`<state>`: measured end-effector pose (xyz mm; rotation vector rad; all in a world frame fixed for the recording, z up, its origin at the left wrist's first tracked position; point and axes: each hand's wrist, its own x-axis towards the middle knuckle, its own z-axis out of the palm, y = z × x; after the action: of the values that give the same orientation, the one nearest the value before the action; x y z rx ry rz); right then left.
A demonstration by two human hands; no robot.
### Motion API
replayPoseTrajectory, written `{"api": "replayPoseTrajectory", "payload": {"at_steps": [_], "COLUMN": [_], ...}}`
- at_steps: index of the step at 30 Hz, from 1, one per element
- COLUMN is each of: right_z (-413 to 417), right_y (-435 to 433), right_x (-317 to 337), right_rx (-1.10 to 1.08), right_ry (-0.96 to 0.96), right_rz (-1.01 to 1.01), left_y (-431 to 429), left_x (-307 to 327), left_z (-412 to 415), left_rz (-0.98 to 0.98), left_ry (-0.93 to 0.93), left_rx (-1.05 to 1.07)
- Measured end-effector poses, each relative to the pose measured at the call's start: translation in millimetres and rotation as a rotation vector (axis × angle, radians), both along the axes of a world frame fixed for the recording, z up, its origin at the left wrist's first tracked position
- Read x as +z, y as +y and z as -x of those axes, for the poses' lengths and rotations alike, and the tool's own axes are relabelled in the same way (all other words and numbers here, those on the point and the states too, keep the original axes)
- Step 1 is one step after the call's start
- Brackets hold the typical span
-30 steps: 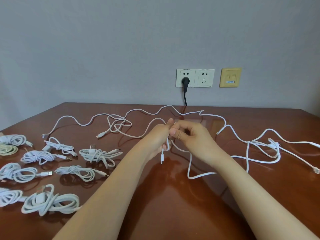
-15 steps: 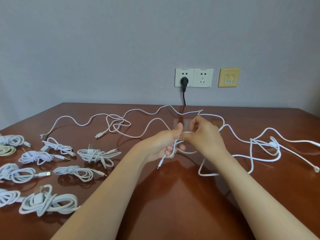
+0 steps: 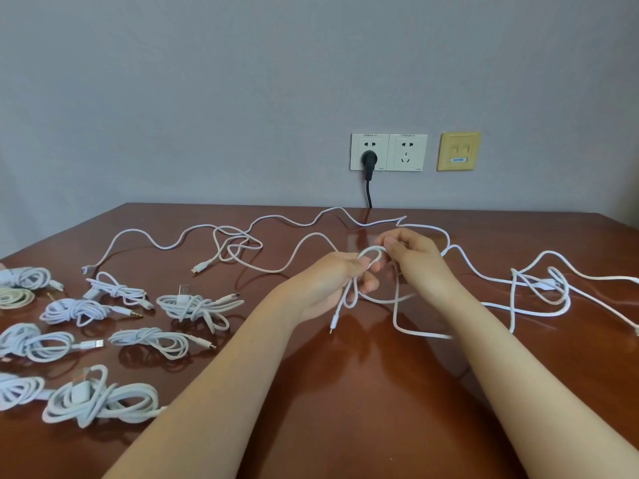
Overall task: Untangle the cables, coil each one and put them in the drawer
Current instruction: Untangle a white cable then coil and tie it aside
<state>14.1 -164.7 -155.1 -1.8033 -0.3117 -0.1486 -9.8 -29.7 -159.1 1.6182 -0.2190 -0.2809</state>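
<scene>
Above the middle of the brown table (image 3: 345, 409), my left hand (image 3: 332, 285) grips one end of a long white cable (image 3: 401, 326), whose small plug (image 3: 333, 321) dangles below my fingers. My right hand (image 3: 411, 254) pinches a loop of the same cable (image 3: 371, 252) right beside the left hand. The rest of that cable trails to the right into a loose tangle (image 3: 539, 288). Another loose white cable (image 3: 242, 243) snakes across the far side of the table. No drawer is in view.
Several coiled white cables lie in rows at the left, among them a bundle with a USB plug (image 3: 193, 305) and a thick bundle (image 3: 100, 399) near the front. A black plug (image 3: 368, 159) sits in the wall socket behind the table.
Both hands have lifted slightly and moved right. The right hand has brought a fresh loop of cable over to the left hand, and the slack on the table has drawn in.
</scene>
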Motion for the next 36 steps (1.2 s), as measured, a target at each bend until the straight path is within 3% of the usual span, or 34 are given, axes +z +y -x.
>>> {"api": "replayPoseTrajectory", "payload": {"at_steps": [11, 19, 27, 36], "right_z": [2, 2, 9, 10], "right_y": [3, 11, 14, 16], "right_x": [-6, -6, -5, -11], "right_rx": [0.153, -0.048, -0.068, -0.039], "right_ry": [0.171, -0.007, -0.022, 0.066], "right_rz": [0.145, 0.194, 0.266, 0.230], "left_y": [4, -5, -8, -11], "left_x": [7, -6, -17, -18], "left_z": [-7, -11, -13, -11], "left_rz": [0.180, -0.088, -0.370, -0.569], "left_ry": [0.107, -0.132, -0.432, -0.488], "left_rx": [0.349, 0.446, 0.498, 0.453]}}
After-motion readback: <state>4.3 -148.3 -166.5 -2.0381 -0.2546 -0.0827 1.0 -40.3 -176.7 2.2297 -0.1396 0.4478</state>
